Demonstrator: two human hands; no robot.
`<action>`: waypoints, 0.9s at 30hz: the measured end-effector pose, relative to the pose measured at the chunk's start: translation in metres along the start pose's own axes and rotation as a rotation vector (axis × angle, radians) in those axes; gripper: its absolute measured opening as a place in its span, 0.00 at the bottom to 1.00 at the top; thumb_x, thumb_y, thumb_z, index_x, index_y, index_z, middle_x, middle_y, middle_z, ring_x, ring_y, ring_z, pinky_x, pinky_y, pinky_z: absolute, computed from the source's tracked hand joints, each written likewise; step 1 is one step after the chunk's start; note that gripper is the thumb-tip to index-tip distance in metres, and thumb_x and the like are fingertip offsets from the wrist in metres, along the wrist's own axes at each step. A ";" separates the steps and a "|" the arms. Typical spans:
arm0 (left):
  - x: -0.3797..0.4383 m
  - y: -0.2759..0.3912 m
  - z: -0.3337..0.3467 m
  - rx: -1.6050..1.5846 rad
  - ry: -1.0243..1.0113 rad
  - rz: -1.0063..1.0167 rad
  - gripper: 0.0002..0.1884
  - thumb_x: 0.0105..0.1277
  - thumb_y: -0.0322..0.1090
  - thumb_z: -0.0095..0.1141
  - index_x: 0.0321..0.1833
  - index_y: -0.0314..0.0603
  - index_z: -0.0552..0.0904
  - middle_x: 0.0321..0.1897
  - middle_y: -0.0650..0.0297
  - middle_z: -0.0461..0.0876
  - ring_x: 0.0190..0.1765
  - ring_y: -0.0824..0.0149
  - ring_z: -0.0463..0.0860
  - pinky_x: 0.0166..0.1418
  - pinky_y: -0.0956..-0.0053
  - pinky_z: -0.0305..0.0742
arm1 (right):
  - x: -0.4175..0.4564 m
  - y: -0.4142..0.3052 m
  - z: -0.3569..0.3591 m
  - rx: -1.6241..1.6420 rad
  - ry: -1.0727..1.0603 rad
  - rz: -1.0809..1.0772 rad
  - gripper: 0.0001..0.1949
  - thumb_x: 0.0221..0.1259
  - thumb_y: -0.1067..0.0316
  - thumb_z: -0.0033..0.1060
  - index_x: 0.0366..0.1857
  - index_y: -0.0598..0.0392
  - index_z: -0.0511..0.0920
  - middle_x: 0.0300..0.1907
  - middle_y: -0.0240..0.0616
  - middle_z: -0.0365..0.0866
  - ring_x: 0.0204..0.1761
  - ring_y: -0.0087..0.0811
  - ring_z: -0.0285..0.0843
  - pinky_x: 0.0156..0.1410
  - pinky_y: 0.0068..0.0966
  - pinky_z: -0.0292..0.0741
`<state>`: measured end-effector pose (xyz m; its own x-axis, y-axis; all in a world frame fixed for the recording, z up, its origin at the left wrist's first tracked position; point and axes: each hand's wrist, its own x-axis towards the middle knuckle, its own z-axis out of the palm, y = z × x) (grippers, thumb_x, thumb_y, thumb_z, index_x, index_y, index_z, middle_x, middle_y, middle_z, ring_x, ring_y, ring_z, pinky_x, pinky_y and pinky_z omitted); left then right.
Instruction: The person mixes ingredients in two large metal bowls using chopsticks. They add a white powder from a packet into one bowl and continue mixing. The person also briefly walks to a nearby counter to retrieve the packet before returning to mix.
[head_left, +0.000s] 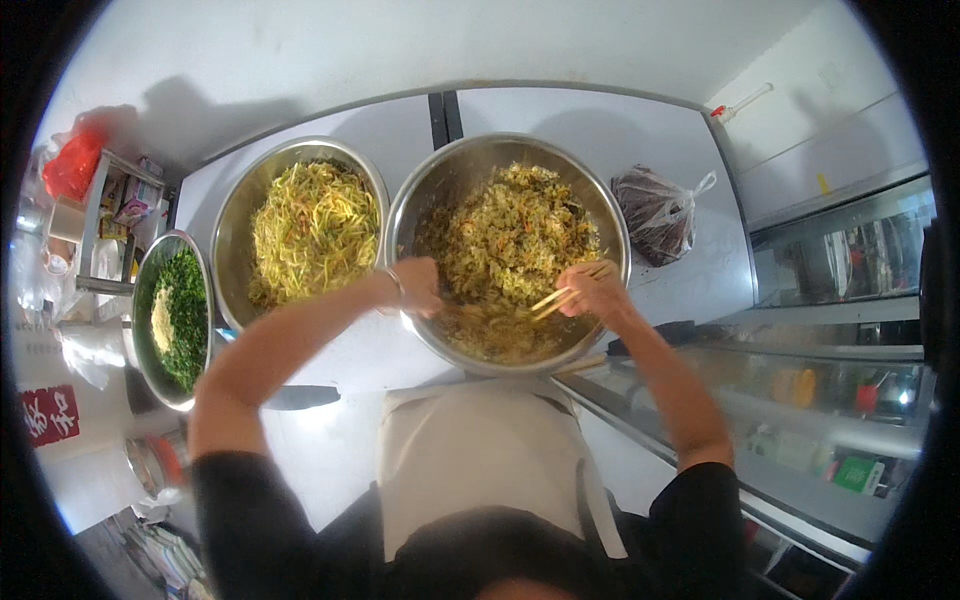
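A large stainless steel bowl stands before me, holding a moist mix of chopped vegetables with orange shreds in it. In my right hand, over the bowl's near right side, is a pair of wooden chopsticks with the tips low over the mix. My left hand has its fingers curled at the bowl's left rim and wears a band at the wrist. A blurred streak runs from it into the mix; whether it grips something is unclear. Finer, brownish mix lies blurred near the front rim.
Left of the large bowl, a second steel bowl holds yellow-green vegetable shreds. Farther left, a smaller bowl contains chopped greens and a pale minced heap. A tied plastic bag of dark contents sits right. Glass cabinets border the right side.
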<state>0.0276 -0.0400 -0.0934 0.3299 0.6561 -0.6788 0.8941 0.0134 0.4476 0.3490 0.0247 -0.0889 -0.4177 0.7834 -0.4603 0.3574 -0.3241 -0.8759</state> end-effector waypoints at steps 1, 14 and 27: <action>0.011 -0.009 0.019 -0.080 0.120 0.084 0.13 0.61 0.40 0.61 0.26 0.37 0.89 0.13 0.59 0.81 0.16 0.67 0.77 0.23 0.68 0.71 | 0.003 -0.003 0.004 0.010 -0.023 -0.051 0.10 0.65 0.70 0.53 0.33 0.63 0.84 0.23 0.42 0.82 0.22 0.28 0.83 0.26 0.22 0.82; -0.039 0.042 -0.057 0.443 0.579 -0.051 0.19 0.67 0.46 0.52 0.27 0.39 0.85 0.17 0.57 0.81 0.21 0.59 0.81 0.28 0.61 0.76 | 0.031 -0.019 0.003 -0.310 0.150 -0.753 0.07 0.65 0.71 0.57 0.38 0.59 0.84 0.35 0.41 0.86 0.34 0.31 0.84 0.39 0.27 0.81; -0.018 0.058 -0.037 0.672 0.348 -0.112 0.07 0.65 0.33 0.54 0.31 0.42 0.84 0.28 0.59 0.86 0.34 0.59 0.88 0.36 0.63 0.81 | 0.050 0.011 0.020 -0.785 0.155 -0.987 0.09 0.56 0.73 0.61 0.41 0.55 0.81 0.34 0.42 0.83 0.38 0.44 0.82 0.41 0.38 0.79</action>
<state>0.0625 -0.0234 -0.0335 0.2112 0.8792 -0.4270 0.9453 -0.2949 -0.1395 0.3153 0.0501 -0.1241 -0.7048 0.5828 0.4045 0.3707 0.7887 -0.4904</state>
